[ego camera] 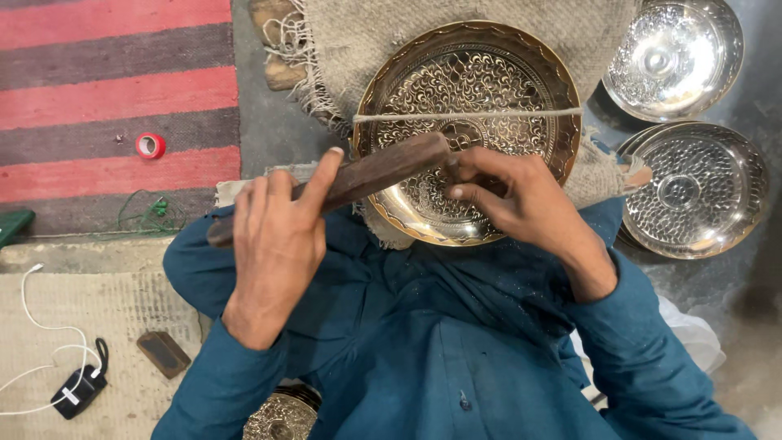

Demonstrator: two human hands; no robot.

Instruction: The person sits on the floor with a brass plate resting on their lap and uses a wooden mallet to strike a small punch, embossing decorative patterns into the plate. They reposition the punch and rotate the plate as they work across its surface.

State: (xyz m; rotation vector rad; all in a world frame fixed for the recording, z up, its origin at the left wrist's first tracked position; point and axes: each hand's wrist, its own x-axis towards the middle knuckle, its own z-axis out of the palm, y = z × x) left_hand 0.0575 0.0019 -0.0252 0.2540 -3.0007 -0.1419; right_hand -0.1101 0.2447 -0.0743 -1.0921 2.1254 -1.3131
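A round engraved brass plate (489, 77) with a golden scalloped rim rests on burlap cloth (366, 41) over my lap, and a taut string (391, 116) crosses it. My left hand (277, 236) grips a dark wooden stick (383, 169) whose thick end hangs over the plate's near half. My right hand (517, 195) lies on the plate with its fingers pinched together next to the stick's end. What they pinch is hidden. My teal sleeves and lap fill the lower view.
Two silver embossed plates (674, 53) (692, 187) lie at the right. A red tape roll (150, 145) sits on a striped rug (106, 90). A black charger (77, 391) with a white cable and a small dark block (163, 354) lie on a beige mat. Another engraved plate (281, 417) shows near my left elbow.
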